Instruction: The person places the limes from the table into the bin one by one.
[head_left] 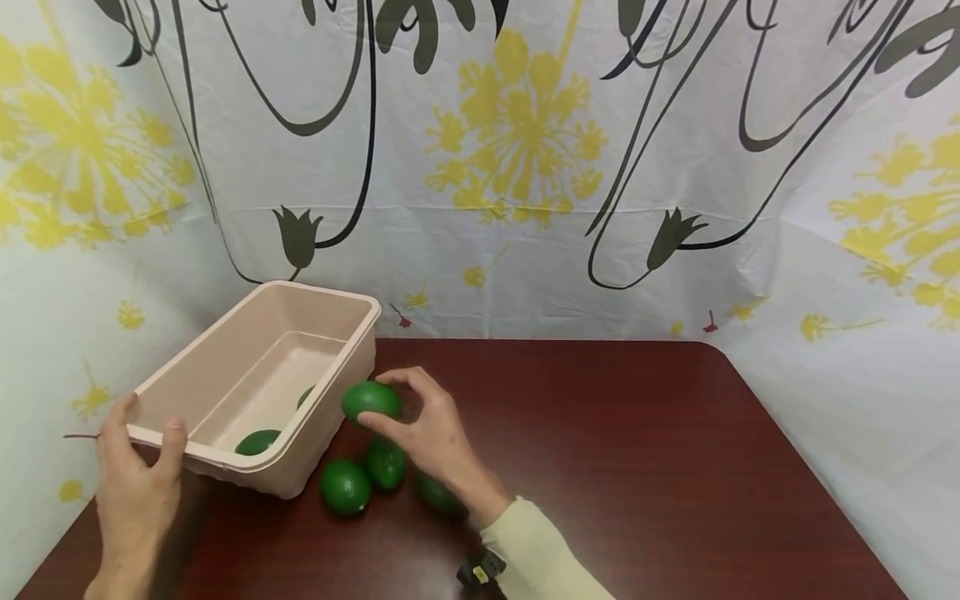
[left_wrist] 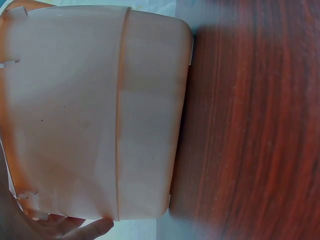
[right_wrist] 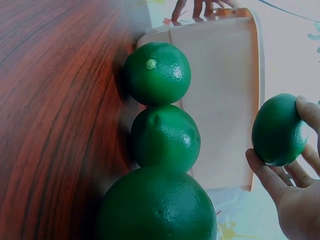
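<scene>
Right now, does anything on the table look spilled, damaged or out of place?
Nothing stands out: no spill shows, and the three green fruits beside the bin look intact where visible.

Head view looks forward-down; nearer, low wrist views share the bin (head_left: pixel 232 358).

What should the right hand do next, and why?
Probably move the held lime into the beige bin and lower it gently: the right hand pinches it just outside, the left hand grips the bin's edge, and two limes show inside.
</scene>
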